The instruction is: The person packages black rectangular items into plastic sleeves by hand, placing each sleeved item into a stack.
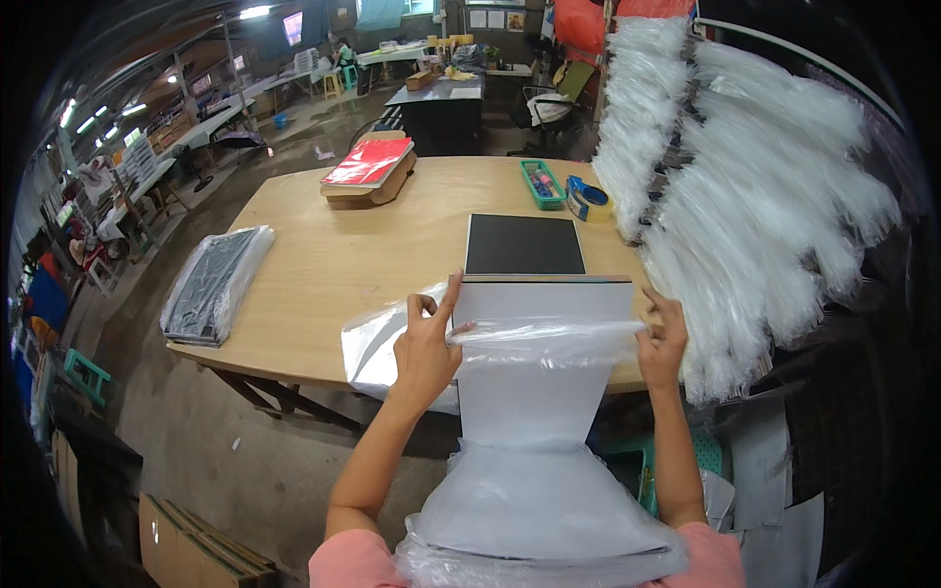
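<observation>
A clear plastic bag [554,341] is stretched across the front of a flat white panel [539,298]. The panel stands on edge at the table's near side, with a thin light-brown strip along its top. My left hand [428,343] pinches the bag's left end, its index finger pointing up along the panel's left edge. At the opposite end, my right hand [665,338] grips the bag between thumb and fingers. Just behind the panel lies a black rectangular board [524,245] with pale edges. Below, a pile of clear plastic bags [539,500] covers my lap.
The wooden table [304,284] carries a plastic-wrapped dark stack [216,284], a red-topped stack [372,162], a green basket [542,184] and tape rolls [588,199]. Bunched clear plastic [745,216] crowds the right side. Flattened cardboard [196,544] stands at lower left.
</observation>
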Motion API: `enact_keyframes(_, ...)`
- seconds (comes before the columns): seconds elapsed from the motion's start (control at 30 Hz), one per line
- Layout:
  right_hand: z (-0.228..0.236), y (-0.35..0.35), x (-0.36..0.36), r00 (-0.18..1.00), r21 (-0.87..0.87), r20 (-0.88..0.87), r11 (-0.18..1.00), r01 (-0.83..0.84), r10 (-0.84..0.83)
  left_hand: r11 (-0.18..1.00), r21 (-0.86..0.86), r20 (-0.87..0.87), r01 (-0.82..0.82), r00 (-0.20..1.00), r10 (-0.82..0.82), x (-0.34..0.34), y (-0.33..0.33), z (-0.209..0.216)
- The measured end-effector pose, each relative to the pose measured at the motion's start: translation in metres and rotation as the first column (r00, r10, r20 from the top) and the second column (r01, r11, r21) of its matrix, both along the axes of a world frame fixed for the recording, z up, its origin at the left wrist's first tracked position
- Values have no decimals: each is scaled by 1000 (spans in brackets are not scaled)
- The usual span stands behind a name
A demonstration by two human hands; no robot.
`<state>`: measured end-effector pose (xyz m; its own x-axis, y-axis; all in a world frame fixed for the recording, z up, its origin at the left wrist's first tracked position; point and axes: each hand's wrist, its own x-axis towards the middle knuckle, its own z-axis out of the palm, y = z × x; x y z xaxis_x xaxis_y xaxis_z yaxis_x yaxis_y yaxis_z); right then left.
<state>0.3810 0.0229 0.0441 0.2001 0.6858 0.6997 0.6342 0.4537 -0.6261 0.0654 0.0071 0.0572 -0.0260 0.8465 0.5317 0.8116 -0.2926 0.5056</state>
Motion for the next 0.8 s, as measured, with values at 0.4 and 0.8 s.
enact_keyframes(0.4,40,-66,30,773,-357,-503,721,-594,387,517,-269,844,813,458,-280,-55,-18,12)
enact_keyframes(0.8,-160,-117,63,548,-500,-828,287,-817,116,45,-260,853,965,208,479,-84,-41,-256)
